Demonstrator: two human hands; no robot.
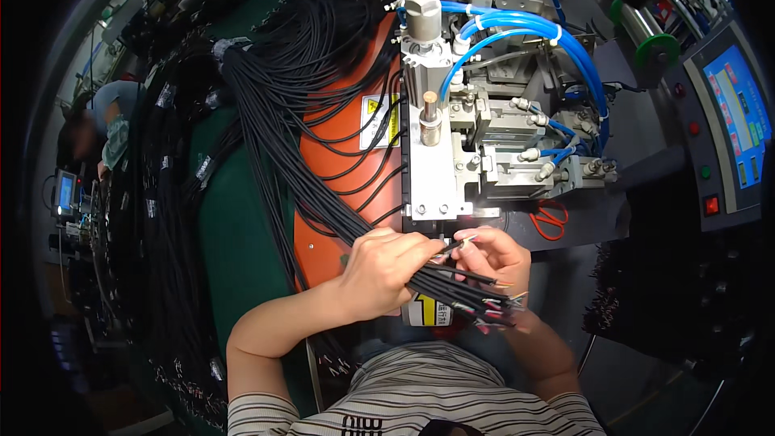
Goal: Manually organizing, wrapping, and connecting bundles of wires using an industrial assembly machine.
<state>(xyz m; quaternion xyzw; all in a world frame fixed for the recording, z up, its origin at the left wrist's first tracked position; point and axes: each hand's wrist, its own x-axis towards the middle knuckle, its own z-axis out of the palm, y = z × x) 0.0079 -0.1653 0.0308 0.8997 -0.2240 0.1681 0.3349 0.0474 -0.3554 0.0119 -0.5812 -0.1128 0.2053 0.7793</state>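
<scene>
My left hand (pixel 386 268) is closed round a thick bundle of black cables (pixel 319 198). The cut ends (pixel 488 304) fan out to its right, with small coloured wires showing at the tips. Facing it, my right hand (pixel 499 260) pinches the end of one cable (pixel 462 244) between thumb and fingertips. Both hands are just in front of the near end of a metal machine (pixel 429 173) with cylinders and blue air hoses (pixel 577 52). Several single cables run from the bundle to the machine's left side.
An orange panel (pixel 343 165) and a green tabletop (pixel 230 218) lie under the cables. Red-handled scissors (pixel 549 220) rest right of the machine. A control panel with a lit screen (pixel 739 109) stands at the far right. More cable bundles (pixel 165 218) hang left, where another person (pixel 117 117) sits.
</scene>
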